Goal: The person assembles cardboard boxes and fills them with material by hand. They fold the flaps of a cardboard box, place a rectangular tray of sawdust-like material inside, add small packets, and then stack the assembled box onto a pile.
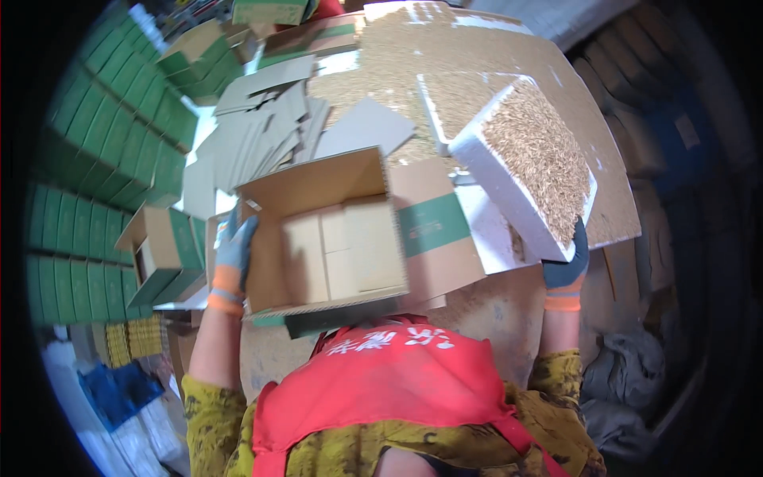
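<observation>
My left hand (230, 258), in a blue-grey glove with an orange cuff, grips the left wall of an open cardboard box (266, 274). Nothing but the bare brown flaps of its bottom shows inside the box. On the right, my right hand (567, 266), in a matching glove, holds the near corner of a white foam box (505, 187). The foam box is tilted and full of small, slender tan pieces (536, 143); their kind I cannot make out. Part of the right hand is hidden by the foam box.
Loose tan pieces (477, 48) cover the far table around another white foam container (433, 119). Grey card sheets (258, 143) lie fanned at the left. Green boxes (119, 119) are stacked along the left side, with an open green carton (171, 246) nearer me.
</observation>
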Demonstrator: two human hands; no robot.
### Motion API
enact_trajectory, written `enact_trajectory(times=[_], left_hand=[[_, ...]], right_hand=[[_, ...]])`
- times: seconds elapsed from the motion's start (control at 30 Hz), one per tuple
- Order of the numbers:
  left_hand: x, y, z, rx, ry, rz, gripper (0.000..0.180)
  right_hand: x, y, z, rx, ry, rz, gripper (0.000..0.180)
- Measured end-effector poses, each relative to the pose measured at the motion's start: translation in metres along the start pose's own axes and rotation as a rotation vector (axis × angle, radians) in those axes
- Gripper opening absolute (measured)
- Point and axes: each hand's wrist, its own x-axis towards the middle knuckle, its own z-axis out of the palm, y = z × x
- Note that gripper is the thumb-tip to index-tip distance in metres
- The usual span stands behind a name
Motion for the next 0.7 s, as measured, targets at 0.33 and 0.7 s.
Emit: enact_trajectory(times=[0.33,0.7], left_hand=[[-0.008,0.075,0.017,-0.586,0.043,-0.244,0.061],[-0.023,0.065,-0.005,-0.533,0.016,-0.107,0.051]], right_hand=[[0.013,0.066,0.185,-1.054,-0.042,0.139,0.049],[0.027,0.134,0.258,-1.043,0.038,0.409,0.080]])
